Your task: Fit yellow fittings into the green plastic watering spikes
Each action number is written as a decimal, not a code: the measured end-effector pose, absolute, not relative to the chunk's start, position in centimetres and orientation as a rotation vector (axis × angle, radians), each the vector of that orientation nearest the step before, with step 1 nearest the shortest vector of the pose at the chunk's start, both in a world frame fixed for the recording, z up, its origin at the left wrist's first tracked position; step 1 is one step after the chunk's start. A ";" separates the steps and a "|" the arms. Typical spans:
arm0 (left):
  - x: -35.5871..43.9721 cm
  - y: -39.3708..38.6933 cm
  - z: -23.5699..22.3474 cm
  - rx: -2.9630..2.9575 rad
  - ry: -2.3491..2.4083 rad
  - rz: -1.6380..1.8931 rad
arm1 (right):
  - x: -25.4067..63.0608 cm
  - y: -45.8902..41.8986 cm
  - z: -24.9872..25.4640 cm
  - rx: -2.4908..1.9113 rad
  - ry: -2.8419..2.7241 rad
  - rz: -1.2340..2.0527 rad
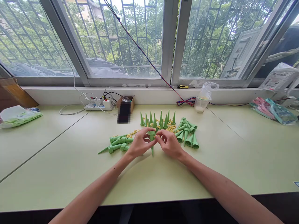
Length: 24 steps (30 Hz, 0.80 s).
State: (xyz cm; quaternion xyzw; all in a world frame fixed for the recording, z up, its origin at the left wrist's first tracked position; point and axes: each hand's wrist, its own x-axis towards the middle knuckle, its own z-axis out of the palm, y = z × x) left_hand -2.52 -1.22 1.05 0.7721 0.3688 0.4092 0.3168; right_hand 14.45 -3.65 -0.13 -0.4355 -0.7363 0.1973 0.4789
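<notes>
My left hand (141, 143) is closed around a green plastic watering spike (152, 143), its collar up and its tip pointing down above the table. Against the spike's side, my right hand (170, 143) pinches a small yellow plastic piece (156, 137), mostly covered by the fingertips. Behind the hands, several green cones (174, 118) stand tip up among scattered yellow pieces (171, 128). To the left lie several spikes with collars (114, 147). On the right is a pile of green cones (187, 133), some with wide open ends facing me.
At the back stand a power strip (98, 107) with cables, a small cardboard box (132, 104) behind a blurred dark object (124, 112), and a cup in a plastic bag (201, 104). Plastic packages lie at the far left (21, 116) and right (275, 110). A cable (144, 59) hangs across the window.
</notes>
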 end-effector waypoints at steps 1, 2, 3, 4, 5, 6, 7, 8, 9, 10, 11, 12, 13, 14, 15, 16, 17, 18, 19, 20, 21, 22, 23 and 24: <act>-2.5 -1.2 1.0 2.039 0.973 1.076 | 14.4 -3.6 -0.2 -1.061 -1.798 0.480; -2.5 -1.2 1.0 2.043 0.975 1.076 | 14.4 -3.5 -0.3 -1.061 -1.798 0.478; -2.5 -1.2 1.0 2.045 0.976 1.077 | 14.4 -3.5 -0.3 -1.063 -1.798 0.477; -2.5 -1.2 0.9 2.045 0.977 1.076 | 14.4 -3.5 -0.4 -1.065 -1.798 0.476; -2.6 -1.2 0.9 2.046 0.978 1.076 | 14.4 -3.5 -0.3 -1.067 -1.798 0.476; -2.6 -1.2 0.9 2.047 0.981 1.075 | 14.4 -3.5 -0.3 -1.068 -1.797 0.476; -2.6 -1.1 0.9 2.049 0.985 1.074 | 14.4 -3.5 -0.2 -1.069 -1.796 0.476; -2.6 -1.1 0.9 2.051 0.987 1.074 | 14.4 -3.5 -0.2 -1.069 -1.796 0.478; -2.6 -1.2 0.9 2.054 0.989 1.073 | 14.4 -3.6 -0.2 -1.068 -1.794 0.479; -2.6 -1.2 0.9 2.059 0.991 1.072 | 14.4 -3.6 -0.2 -1.067 -1.793 0.479; -2.6 -1.2 0.9 2.067 0.993 1.072 | 14.4 -3.6 -0.2 -1.067 -1.792 0.478; -2.6 -1.2 0.9 2.078 0.995 1.072 | 14.4 -3.5 -0.2 -1.068 -1.793 0.476; -2.5 -1.3 0.9 2.089 0.996 1.074 | 14.4 -3.5 -0.3 -1.073 -1.793 0.475; -2.5 -1.3 1.0 2.102 0.997 1.078 | 14.4 -3.5 -0.3 -1.081 -1.793 0.474; -2.5 -1.3 1.0 2.115 0.999 1.079 | 14.5 -3.4 -0.4 -1.090 -1.794 0.476; -2.5 -1.3 1.0 2.128 1.001 1.079 | 14.5 -3.4 -0.5 -1.099 -1.797 0.480; -2.5 -1.4 1.0 2.141 1.002 1.075 | 14.5 -3.3 -0.6 -1.107 -1.800 0.484; -2.5 -1.4 1.1 2.154 1.003 1.070 | 14.5 -3.3 -0.6 -1.113 -1.804 0.488; -2.5 -1.4 1.1 2.167 1.002 1.066 | 14.5 -3.2 -0.7 -1.117 -1.809 0.489; -2.5 -1.4 1.1 2.178 0.998 1.061 | 14.5 -3.2 -0.8 -1.120 -1.814 0.484; -2.5 -1.5 1.1 2.187 0.991 1.058 | 14.5 -3.1 -0.8 -1.124 -1.817 0.474; -2.5 -1.5 1.1 2.196 0.984 1.057 | 14.5 -3.1 -0.8 -1.129 -1.820 0.461; -2.5 -1.5 1.1 2.204 0.975 1.056 | 14.5 -3.1 -0.9 -1.132 -1.821 0.448; -2.5 -1.6 1.1 2.211 0.969 1.057 | 14.5 -3.0 -0.9 -1.133 -1.822 0.438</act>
